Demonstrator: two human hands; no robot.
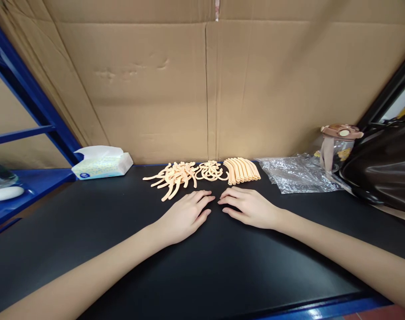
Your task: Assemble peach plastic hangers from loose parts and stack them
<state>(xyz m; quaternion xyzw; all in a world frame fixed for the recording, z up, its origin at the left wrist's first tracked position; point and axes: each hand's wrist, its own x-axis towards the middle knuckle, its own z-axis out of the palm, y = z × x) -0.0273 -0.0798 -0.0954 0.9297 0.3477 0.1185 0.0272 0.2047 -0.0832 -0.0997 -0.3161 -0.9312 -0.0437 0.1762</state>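
Note:
My left hand [187,214] rests palm down on the black tabletop [202,275], fingers stretched and holding nothing. Facing it, my right hand [249,206] lies the same way, its fingertips a short gap from those of the left. Just beyond the left hand is a loose heap of curved, peach-coloured strips [175,175]. A smaller tangle of thin peach-coloured loops [210,170] sits behind the gap between the hands. Past my right hand, several thicker peach-coloured curved tubes [242,171] lie side by side in a neat row, open ends towards me.
A tissue pack [102,164] stands at the back left. Clear plastic bags [298,173] lie flat at the back right, beside a drinking bottle [337,149] and a dark bag [382,164]. A cardboard wall [149,89] closes off the back; a blue metal frame [38,102] rises on the left.

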